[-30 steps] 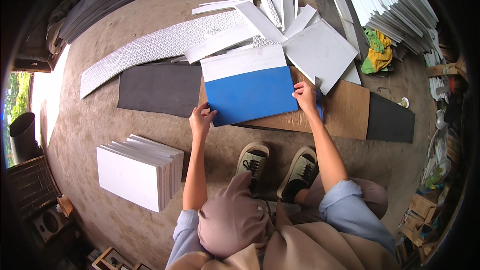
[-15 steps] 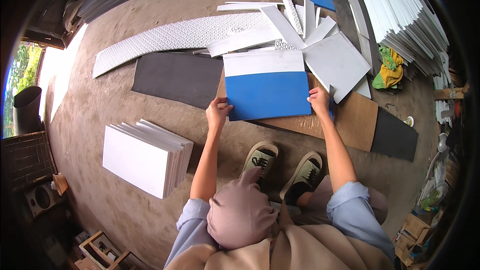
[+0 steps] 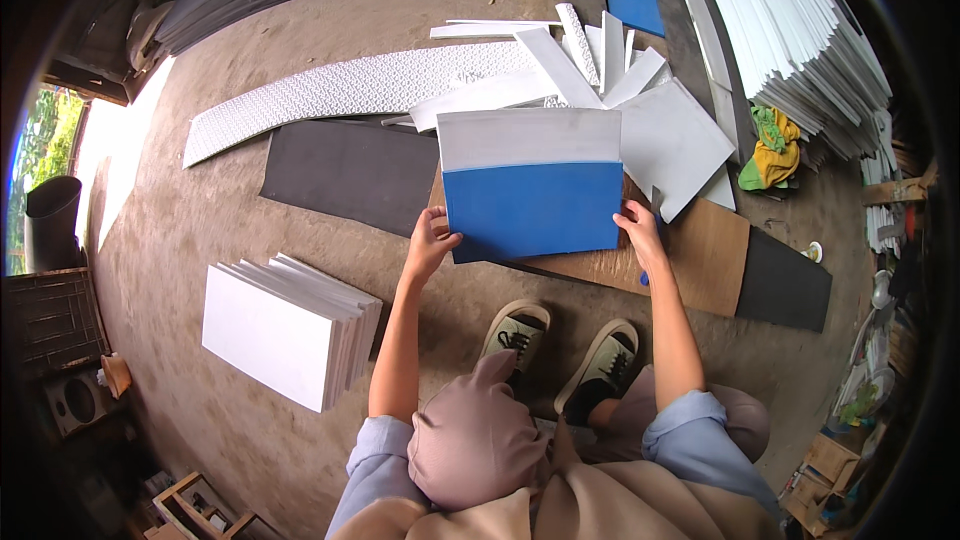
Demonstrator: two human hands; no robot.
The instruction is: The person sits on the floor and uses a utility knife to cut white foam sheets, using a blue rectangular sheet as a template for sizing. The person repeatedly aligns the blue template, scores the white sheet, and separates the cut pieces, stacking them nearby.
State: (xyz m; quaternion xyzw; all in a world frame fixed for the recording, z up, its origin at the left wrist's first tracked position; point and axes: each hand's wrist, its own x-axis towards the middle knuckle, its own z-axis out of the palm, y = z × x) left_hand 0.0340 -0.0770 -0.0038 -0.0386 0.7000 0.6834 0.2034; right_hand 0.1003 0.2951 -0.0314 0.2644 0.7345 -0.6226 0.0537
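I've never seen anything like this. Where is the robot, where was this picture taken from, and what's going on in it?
There is no robot here: these are a person's own bare hands. The camera is worn on the person's head and looks down; its very wide lens makes straight edges look bent.

The left hand and right hand hold a blue-and-white panel by its side edges. Beyond it on the floor is a brown board, with dark sheeting showing past both ends. Farther off lie loose white pieces and a long textured strip. A stack of white sheets stands to the person's left.
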